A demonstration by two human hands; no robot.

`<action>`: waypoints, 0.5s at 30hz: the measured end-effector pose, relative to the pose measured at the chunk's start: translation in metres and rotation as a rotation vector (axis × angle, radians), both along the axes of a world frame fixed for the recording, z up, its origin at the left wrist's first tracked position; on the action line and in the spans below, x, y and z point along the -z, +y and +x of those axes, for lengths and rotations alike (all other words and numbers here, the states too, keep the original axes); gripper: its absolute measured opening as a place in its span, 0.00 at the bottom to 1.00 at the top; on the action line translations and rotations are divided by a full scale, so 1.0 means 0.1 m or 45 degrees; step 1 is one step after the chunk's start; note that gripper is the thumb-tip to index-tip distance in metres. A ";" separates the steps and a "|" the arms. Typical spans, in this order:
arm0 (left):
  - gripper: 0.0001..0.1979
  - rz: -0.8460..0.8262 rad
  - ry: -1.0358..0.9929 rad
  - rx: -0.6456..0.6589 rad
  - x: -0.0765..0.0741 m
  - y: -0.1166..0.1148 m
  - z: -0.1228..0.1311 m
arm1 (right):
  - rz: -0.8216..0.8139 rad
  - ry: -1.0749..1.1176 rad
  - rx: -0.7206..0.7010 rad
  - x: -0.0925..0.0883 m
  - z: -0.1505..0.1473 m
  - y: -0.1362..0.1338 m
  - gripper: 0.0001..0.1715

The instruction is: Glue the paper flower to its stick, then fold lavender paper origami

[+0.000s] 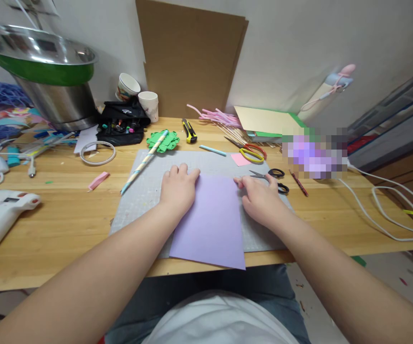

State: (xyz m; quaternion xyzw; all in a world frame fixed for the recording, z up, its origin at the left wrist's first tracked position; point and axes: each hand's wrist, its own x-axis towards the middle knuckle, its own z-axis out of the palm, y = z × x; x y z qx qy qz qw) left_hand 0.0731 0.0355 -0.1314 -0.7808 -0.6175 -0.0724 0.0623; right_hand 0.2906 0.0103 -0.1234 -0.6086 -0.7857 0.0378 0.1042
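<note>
A sheet of purple paper (215,220) lies on the grey cutting mat (131,210), its near edge reaching past the mat and over the table's front edge. My left hand (179,190) is at the sheet's far left corner, fingers curled and thumb on the paper. At the far right corner, my right hand (259,198) has its fingertips closed on the paper's edge. Black-handled scissors (281,180) lie partly behind my right hand. Beyond the sheet are a pink paper square (240,159), yellow-and-red-handled scissors (251,154) and a light blue paper stick (212,150).
A striped paper tube (143,163) rests against green cut paper (168,142). Behind are a yellow-black utility knife (189,131), a black pouch (122,126) and paper cups (149,105). A hot glue gun (7,215) lies left; a white cable (374,210) loops at right.
</note>
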 end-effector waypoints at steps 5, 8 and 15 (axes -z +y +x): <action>0.14 -0.002 -0.011 0.008 -0.01 -0.01 0.00 | 0.070 -0.012 0.090 0.03 0.08 0.03 0.16; 0.14 -0.003 -0.016 0.004 -0.02 -0.01 0.00 | 0.089 -0.058 0.102 0.08 0.07 0.01 0.17; 0.14 0.000 -0.020 0.013 -0.02 0.00 0.00 | 0.148 -0.153 0.111 0.10 0.00 0.00 0.18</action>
